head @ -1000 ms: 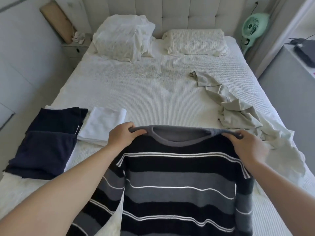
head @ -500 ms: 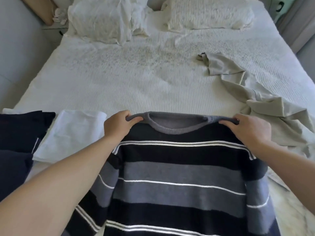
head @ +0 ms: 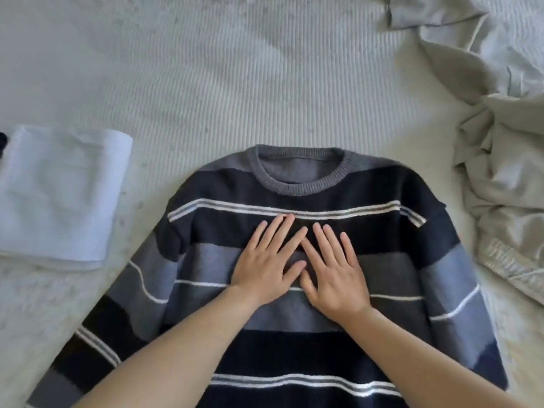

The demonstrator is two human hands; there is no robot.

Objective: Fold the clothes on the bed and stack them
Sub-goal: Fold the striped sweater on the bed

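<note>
A striped sweater (head: 382, 231), navy and grey with thin white lines, lies flat and face up on the bed (head: 235, 83), collar toward the far side, sleeves angled down at both sides. My left hand (head: 266, 260) and my right hand (head: 332, 272) rest palm down, fingers spread, side by side on its chest, thumbs nearly touching. Neither hand grips any cloth. A folded white garment (head: 59, 198) lies to the left of the sweater. A crumpled beige garment (head: 506, 160) lies unfolded at the right.
A sliver of dark fabric (head: 2, 141) shows at the left edge beside the white piece. The ribbed white bedspread stretches bare beyond the collar. My forearms cover the sweater's lower middle.
The sweater, held up by its shoulders before, now lies flat on the bed. Both hands have let go and moved to its chest. The view has tilted down and closer.
</note>
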